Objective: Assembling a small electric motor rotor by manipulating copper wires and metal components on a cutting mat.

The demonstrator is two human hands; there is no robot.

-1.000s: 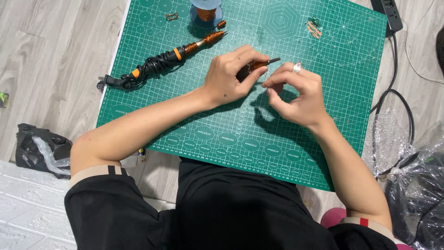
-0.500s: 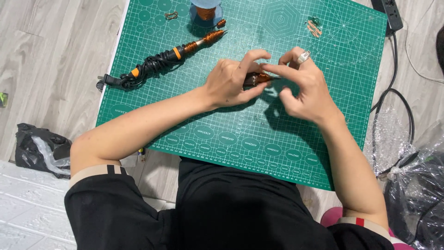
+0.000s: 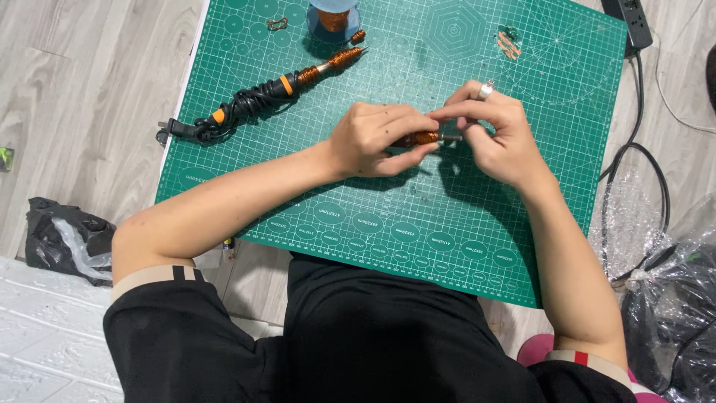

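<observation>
Black plastic bags [image 3: 63,237] beside mat.

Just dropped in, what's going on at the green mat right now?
A person seated at a green cutting mat holds a small copper-wound rod between both hands. The left hand grips its wound end; the right hand, wearing a ring, pinches the bare metal tip. At the mat's far side lie a soldering iron with its cord coiled around the handle, a spool of copper wire and a few small copper scraps. A power strip sits beyond the mat's corner.
</observation>
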